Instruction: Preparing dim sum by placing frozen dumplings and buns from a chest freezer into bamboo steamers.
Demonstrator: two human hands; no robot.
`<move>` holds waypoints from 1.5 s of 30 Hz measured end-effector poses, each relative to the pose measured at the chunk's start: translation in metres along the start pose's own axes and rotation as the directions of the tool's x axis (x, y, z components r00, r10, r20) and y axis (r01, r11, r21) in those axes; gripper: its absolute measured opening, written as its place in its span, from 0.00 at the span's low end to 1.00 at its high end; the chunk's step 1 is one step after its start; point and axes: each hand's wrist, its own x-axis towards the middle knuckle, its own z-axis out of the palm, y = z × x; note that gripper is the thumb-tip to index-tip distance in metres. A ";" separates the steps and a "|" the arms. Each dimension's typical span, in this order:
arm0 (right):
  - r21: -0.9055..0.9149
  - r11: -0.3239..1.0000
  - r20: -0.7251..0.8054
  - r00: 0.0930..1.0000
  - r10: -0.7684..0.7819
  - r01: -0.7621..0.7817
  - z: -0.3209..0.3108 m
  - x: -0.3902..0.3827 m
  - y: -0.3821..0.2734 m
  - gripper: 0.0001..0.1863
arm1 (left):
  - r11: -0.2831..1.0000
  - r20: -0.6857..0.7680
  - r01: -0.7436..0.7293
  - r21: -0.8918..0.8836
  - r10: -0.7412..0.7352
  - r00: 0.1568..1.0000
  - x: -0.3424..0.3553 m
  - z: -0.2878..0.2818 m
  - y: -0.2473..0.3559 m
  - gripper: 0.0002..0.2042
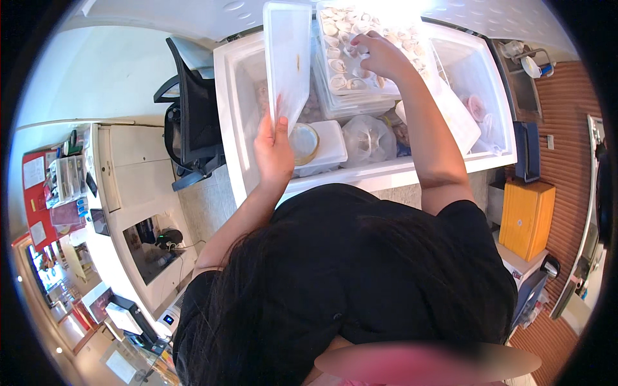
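Note:
A long white plastic lid stands on edge in my left hand, whose fingers and thumb close round its lower end. My right hand reaches over a stack of clear rectangular boxes. Many folded dumplings lie in rows in the top box. Just above them my right thumb and forefinger are apart, with no dumpling plainly held between them. Glare washes out the box's far right part.
The boxes sit inside a white chest freezer. Nearer me are a round-lidded tub, a white box and a clear plastic bag. A black chair stands left; a wooden box is at right.

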 end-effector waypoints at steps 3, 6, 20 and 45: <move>-0.002 0.999 -0.124 0.991 0.048 -0.049 0.007 0.000 0.012 0.33 | 0.999 -0.055 -0.034 0.003 0.034 0.998 0.000 0.003 -0.002 0.20; -0.063 0.997 -0.081 0.996 0.033 -0.038 0.004 0.008 0.020 0.31 | 0.999 0.009 0.034 -0.006 -0.034 0.999 0.000 0.001 -0.015 0.21; 0.613 0.765 0.012 0.971 0.239 -0.196 -0.010 -0.009 0.018 0.15 | 0.998 -0.011 -0.016 0.060 0.017 1.000 0.000 -0.001 -0.017 0.21; 0.215 0.976 0.001 0.999 -0.036 0.035 0.299 -0.069 -0.040 0.20 | 0.838 -0.173 0.036 0.544 0.071 0.982 -0.020 -0.068 -0.102 0.20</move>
